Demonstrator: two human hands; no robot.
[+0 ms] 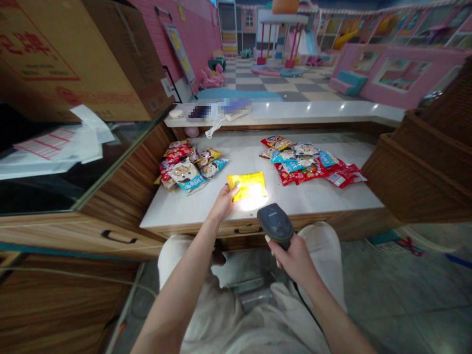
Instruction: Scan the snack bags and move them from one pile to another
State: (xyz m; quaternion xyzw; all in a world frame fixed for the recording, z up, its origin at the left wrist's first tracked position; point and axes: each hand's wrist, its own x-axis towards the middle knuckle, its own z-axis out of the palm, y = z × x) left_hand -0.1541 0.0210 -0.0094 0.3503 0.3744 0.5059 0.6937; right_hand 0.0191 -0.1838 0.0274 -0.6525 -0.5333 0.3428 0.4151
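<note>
My left hand grips the left end of a yellow snack packet just over the white desk. A bright patch of light falls on the packet and on the desktop by its lower edge. In my right hand is a dark grey barcode scanner, its head pointed toward the packet. One pile of snack packets, red, blue and white, and yellow, lies left of my left hand. Another pile of snack packets spreads out at the right, with red ones at its near end.
A large cardboard box and papers rest on the glass-topped counter at left. Along the desk's back runs a raised white ledge holding a white cable. Brown woven baskets stand at right. A drawer handle is below the desktop.
</note>
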